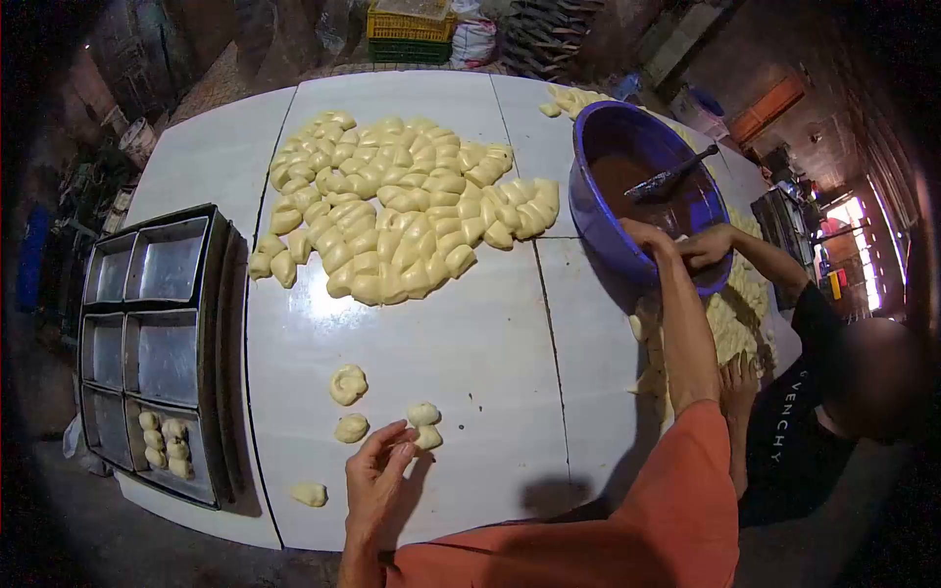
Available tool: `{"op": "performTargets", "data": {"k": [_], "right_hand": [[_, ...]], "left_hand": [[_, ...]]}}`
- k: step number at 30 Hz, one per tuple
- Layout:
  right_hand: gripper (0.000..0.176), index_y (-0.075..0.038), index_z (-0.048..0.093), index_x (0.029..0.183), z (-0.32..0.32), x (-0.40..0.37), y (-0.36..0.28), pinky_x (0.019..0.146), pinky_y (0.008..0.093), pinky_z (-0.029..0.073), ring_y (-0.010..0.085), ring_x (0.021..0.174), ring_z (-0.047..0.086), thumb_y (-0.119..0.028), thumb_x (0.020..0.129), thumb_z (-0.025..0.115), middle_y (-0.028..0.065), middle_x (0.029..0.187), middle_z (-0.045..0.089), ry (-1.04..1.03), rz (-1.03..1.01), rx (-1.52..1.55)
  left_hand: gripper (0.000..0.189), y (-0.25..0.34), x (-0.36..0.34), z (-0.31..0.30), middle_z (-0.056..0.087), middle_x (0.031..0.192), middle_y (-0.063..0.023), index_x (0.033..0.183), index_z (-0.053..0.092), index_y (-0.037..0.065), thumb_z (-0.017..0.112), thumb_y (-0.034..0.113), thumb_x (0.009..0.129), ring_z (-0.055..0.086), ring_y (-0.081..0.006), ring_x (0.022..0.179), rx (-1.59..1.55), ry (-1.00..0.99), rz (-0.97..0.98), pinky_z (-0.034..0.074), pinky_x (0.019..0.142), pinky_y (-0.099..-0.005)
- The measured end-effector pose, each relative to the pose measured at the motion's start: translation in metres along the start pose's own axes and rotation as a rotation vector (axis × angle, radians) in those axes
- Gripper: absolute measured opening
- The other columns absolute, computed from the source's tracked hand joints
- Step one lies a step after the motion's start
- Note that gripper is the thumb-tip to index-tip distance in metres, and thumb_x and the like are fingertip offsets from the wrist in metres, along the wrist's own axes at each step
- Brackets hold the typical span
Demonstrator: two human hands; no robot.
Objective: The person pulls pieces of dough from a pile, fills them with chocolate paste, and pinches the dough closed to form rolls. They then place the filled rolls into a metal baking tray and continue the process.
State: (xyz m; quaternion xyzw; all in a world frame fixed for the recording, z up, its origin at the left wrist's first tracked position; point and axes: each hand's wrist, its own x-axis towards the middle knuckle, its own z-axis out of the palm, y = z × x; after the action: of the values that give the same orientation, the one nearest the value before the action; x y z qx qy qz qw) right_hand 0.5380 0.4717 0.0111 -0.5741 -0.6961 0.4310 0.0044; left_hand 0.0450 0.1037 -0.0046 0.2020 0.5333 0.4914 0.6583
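Near the front of the white table, my left hand [380,472] has its fingers apart beside two touching dough pieces [424,425]; nothing shows in its grip. More single pieces lie around it, one of them a round piece [348,385]. My right hand [649,239] reaches over the near rim of a purple basin [580,196] of brown filling; its fingers are hidden behind the rim and a co-worker's hand [708,245]. A dark-handled tool [671,176] rests in the basin. Many dough pieces [402,216] cover the table's upper middle.
Metal baking pans [162,358] stand at the left, one compartment holding several dough pieces [167,446]. A co-worker in a black shirt [799,421] is at the right, with another hand [739,382] over more dough [740,323]. Crates [410,34] stand beyond the table.
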Motion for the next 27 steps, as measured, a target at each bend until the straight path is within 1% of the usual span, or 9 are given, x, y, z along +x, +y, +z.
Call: {"op": "performTargets", "data": {"k": [5, 6, 9, 16, 17, 19, 21, 24, 27], "right_hand": [[0.035, -0.002, 0.068, 0.116, -0.005, -0.023, -0.011, 0.084, 0.0347, 0.052, 0.0178, 0.091, 0.065, -0.027, 0.092, 0.067, 0.0024, 0.104, 0.070, 0.261, -0.009, 0.386], [0.029, -0.004, 0.067, 0.107, 0.008, -0.034, -0.031, 0.076, 0.0331, 0.051, 0.0162, 0.081, 0.064, -0.029, 0.094, 0.067, -0.0006, 0.095, 0.067, 0.419, 0.029, 0.630], [0.024, -0.008, 0.065, 0.103, 0.016, -0.060, -0.074, 0.069, 0.0282, 0.050, 0.0122, 0.074, 0.061, -0.030, 0.095, 0.068, -0.0025, 0.089, 0.064, 0.504, -0.058, 0.903], [0.018, -0.008, 0.062, 0.105, 0.073, -0.089, -0.164, 0.067, 0.0253, 0.052, 0.0089, 0.076, 0.062, -0.025, 0.100, 0.062, -0.0006, 0.089, 0.063, 0.628, -0.299, 1.093], [0.017, -0.007, 0.062, 0.105, 0.089, -0.092, -0.175, 0.067, 0.0256, 0.053, 0.0088, 0.078, 0.063, -0.024, 0.101, 0.062, -0.0002, 0.090, 0.063, 0.624, -0.321, 1.144], [0.018, -0.006, 0.062, 0.107, 0.129, -0.099, -0.199, 0.069, 0.0257, 0.053, 0.0096, 0.081, 0.063, -0.023, 0.101, 0.061, 0.0026, 0.095, 0.064, 0.392, -0.364, 1.207], [0.022, -0.008, 0.063, 0.110, 0.176, -0.096, -0.217, 0.069, 0.0263, 0.054, 0.0096, 0.081, 0.064, -0.028, 0.102, 0.060, 0.0011, 0.093, 0.066, 0.340, -0.287, 1.247], [0.027, -0.005, 0.060, 0.112, 0.240, -0.105, -0.270, 0.063, 0.0250, 0.055, 0.0113, 0.076, 0.065, -0.031, 0.103, 0.056, 0.0038, 0.094, 0.065, 0.160, -0.228, 1.333], [0.030, -0.003, 0.056, 0.113, 0.283, -0.102, -0.288, 0.061, 0.0253, 0.057, 0.0126, 0.075, 0.066, -0.031, 0.103, 0.054, 0.0060, 0.093, 0.063, -0.003, -0.195, 1.359]], "left_hand": [[0.038, -0.001, -0.003, -0.006, 0.069, 0.118, -0.0167, 0.130, 0.058, -0.005, 0.066, 0.009, 0.096, 0.066, -0.0188, 0.109, 0.095, -0.027, 0.035, 0.053, 0.093, -0.0304], [0.038, 0.000, -0.003, -0.006, 0.069, 0.117, -0.0164, 0.130, 0.059, -0.005, 0.066, 0.009, 0.096, 0.066, -0.0189, 0.109, 0.142, -0.028, 0.051, 0.053, 0.093, -0.0303], [0.037, 0.003, -0.002, 0.001, 0.069, 0.117, -0.0159, 0.131, 0.058, -0.005, 0.065, 0.011, 0.097, 0.067, -0.0186, 0.107, 0.014, -0.021, -0.014, 0.054, 0.090, -0.0294], [0.039, 0.014, 0.026, 0.037, 0.068, 0.119, -0.0122, 0.133, 0.057, -0.002, 0.063, 0.017, 0.099, 0.069, -0.0175, 0.100, -0.008, -0.244, -0.015, 0.056, 0.082, -0.0283], [0.039, 0.019, 0.030, 0.046, 0.068, 0.119, -0.0110, 0.133, 0.058, -0.002, 0.062, 0.019, 0.100, 0.068, -0.0175, 0.102, 0.003, -0.301, -0.004, 0.056, 0.081, -0.0280], [0.038, 0.040, 0.035, 0.069, 0.060, 0.122, -0.0126, 0.128, 0.055, -0.003, 0.062, 0.021, 0.099, 0.061, -0.0248, 0.115, -0.078, -0.307, -0.123, 0.053, 0.089, -0.0406], [0.041, 0.051, 0.042, 0.081, 0.061, 0.118, -0.0116, 0.126, 0.057, -0.002, 0.054, 0.032, 0.104, 0.062, -0.0191, 0.107, -0.040, -0.294, 0.044, 0.052, 0.086, -0.0346], [0.046, 0.044, 0.046, 0.084, 0.064, 0.109, -0.0114, 0.123, 0.059, -0.001, 0.046, 0.039, 0.106, 0.063, -0.0165, 0.095, -0.364, -0.220, 0.066, 0.052, 0.081, -0.0301], [0.042, 0.037, 0.042, 0.047, 0.069, 0.102, -0.0077, 0.121, 0.063, 0.000, 0.049, 0.036, 0.106, 0.065, -0.0133, 0.088, -0.305, -0.236, -0.012, 0.052, 0.073, -0.0245]]}}
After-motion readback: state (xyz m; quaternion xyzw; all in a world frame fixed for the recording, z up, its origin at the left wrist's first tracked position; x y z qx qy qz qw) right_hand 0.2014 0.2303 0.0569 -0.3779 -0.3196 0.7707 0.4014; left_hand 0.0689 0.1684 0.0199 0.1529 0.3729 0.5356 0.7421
